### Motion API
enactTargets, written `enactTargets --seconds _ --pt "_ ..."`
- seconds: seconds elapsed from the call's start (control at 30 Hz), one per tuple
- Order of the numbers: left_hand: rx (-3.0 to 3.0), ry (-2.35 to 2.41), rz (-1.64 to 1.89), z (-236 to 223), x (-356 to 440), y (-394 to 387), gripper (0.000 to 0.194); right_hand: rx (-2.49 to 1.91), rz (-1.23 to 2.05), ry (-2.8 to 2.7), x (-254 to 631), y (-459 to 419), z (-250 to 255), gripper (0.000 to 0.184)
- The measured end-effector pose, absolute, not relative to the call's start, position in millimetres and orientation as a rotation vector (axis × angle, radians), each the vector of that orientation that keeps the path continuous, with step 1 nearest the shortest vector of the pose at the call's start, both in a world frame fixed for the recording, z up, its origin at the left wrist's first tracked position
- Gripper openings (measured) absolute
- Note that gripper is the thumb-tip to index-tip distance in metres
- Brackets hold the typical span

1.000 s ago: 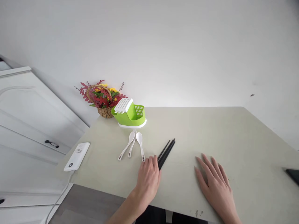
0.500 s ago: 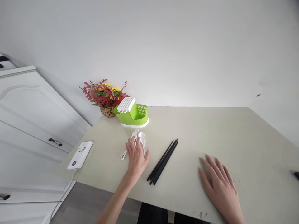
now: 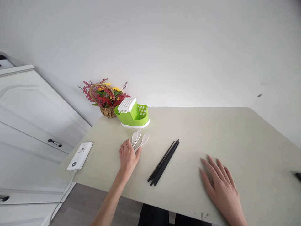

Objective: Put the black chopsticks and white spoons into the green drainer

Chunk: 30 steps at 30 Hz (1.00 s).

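Observation:
Three white spoons (image 3: 144,139) lie fanned out on the table, bowls pointing away from me. My left hand (image 3: 128,157) is closed around their handles, which its fingers and thumb mostly hide. To the right of that hand lies a bundle of several black chopsticks (image 3: 164,163), slanted and untouched. My right hand (image 3: 222,186) rests flat on the tabletop, fingers spread, holding nothing. Just beyond the spoon bowls stands a green utensil holder (image 3: 131,117) with a white slotted top and a white base.
A wicker basket of artificial flowers (image 3: 108,111) stands behind the holder, against the wall. At the left table edge lies a white power bank (image 3: 80,156) with a cable hanging down. A white cabinet (image 3: 30,125) is on the left. A dark object (image 3: 298,176) shows at the far right.
My left hand has shifted left and closed on the spoon handles, drawing them together. The spoon bowls now fan apart. My right hand has stayed in place.

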<state>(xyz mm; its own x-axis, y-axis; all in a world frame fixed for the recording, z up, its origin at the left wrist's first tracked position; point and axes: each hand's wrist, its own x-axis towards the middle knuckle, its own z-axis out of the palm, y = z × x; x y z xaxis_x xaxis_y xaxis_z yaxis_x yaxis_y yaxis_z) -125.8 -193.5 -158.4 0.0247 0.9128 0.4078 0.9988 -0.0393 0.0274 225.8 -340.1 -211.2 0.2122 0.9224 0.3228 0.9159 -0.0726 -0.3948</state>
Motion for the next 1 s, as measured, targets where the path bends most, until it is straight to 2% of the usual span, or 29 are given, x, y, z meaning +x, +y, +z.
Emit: enactTargets --seconds 0.1,0.33,0.7,1.0 --pt "-2.0 -1.998 -0.386 -157.2 -130.0 -192.0 0.058 -1.976 0.018 -1.7 225.8 -340.2 -211.3 0.06" --pt "-2.047 -1.976 -0.321 -155.3 -133.1 -188.9 0.038 -1.975 0.007 -1.708 225.8 -340.2 -211.7 0.059" --pt "-2.132 -1.922 -0.279 -155.3 -130.0 -186.5 0.025 -1.961 0.018 -1.695 224.9 -340.5 -210.6 0.06" --pt "-2.221 -1.838 -0.144 -151.5 -127.8 -186.1 0.029 -1.968 0.031 -1.693 224.9 -340.8 -210.2 0.06"
